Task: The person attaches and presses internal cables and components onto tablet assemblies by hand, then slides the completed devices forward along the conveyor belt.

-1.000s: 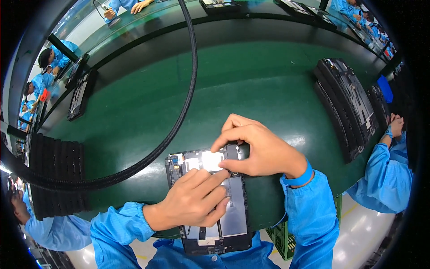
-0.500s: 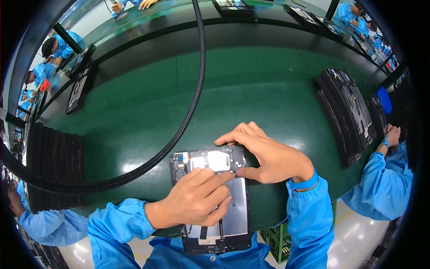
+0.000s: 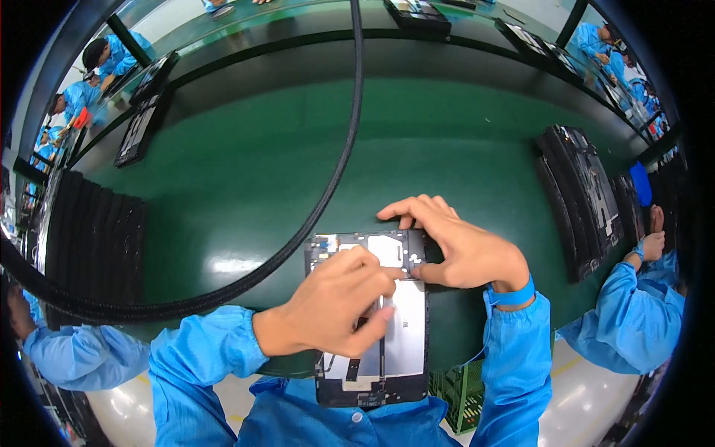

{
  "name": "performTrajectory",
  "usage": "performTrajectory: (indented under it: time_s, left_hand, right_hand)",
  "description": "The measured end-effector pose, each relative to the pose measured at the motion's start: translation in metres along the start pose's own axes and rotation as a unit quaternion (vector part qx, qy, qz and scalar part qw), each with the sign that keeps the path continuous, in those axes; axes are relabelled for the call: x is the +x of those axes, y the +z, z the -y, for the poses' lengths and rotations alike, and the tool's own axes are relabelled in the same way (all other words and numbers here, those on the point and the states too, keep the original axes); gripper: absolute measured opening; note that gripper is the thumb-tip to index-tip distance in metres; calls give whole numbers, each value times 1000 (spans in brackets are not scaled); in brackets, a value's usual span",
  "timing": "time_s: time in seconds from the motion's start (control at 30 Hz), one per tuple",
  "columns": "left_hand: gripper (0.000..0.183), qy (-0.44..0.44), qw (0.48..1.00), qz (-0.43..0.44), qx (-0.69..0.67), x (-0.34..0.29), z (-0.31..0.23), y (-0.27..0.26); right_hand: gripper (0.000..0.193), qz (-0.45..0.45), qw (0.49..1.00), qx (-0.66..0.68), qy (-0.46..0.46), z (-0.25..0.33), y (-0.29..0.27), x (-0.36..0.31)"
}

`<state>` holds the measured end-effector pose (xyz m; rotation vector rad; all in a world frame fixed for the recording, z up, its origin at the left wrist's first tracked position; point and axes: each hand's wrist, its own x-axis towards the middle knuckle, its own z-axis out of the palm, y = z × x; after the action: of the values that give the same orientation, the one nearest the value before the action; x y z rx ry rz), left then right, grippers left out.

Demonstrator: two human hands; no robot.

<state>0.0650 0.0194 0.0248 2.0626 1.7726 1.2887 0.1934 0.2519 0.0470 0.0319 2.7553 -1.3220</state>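
In front of me an opened tablet (image 3: 410, 316) lies with its inside up, its lower end over the table's near edge. A silver panel fills much of it, with circuit parts toward the far end. My right hand (image 3: 473, 253) spans its far right corner, thumb on the right side and fingers at the far edge. Over the middle of the tablet is my left hand (image 3: 335, 302), its index finger stretched to the parts near the right thumb. The left thumb stands apart from the other, curled fingers, and I see nothing held there. This hand hides part of the tablet.
Stacked black tablet-like units (image 3: 93, 249) stand at left; another stack (image 3: 585, 194) is at right. A thick black cable (image 3: 328, 197) arches across the green table (image 3: 246, 156). A co-worker's hand (image 3: 653, 244) is at far right. Below the table is a green crate (image 3: 462, 402).
The whole view has shifted a little, so tablet and hands appear slightly higher and further right. My left index finger still points at the right side; my left fingers are bent more.
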Motion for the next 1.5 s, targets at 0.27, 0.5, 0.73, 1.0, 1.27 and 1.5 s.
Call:
performTrajectory:
  time_s: [0.27,0.5,0.73,1.0,1.27,1.5]
  left_hand:
    - [14,73,994,-45,62,-64,16,-51]
    - [32,190,973,27,129,-99,9,-52]
    - [35,236,961,69,128,-100,9,-52]
    - [34,256,956,80,121,-96,7,-54]
    - [29,238,961,73,123,-85,11,-52]
    - [28,258,950,34,174,-78,29,-56]
  right_hand:
    - [36,-164,980,-38,-105,26,23,-2]
    - [25,23,985,-77,-149,77,73,10]
    - [19,-24,973,-156,-170,77,87,1]
    - [20,-95,939,-271,-191,79,103,3]
    - [19,-168,922,-265,-228,73,104,1]
    - [18,-172,919,-278,-219,61,104,5]
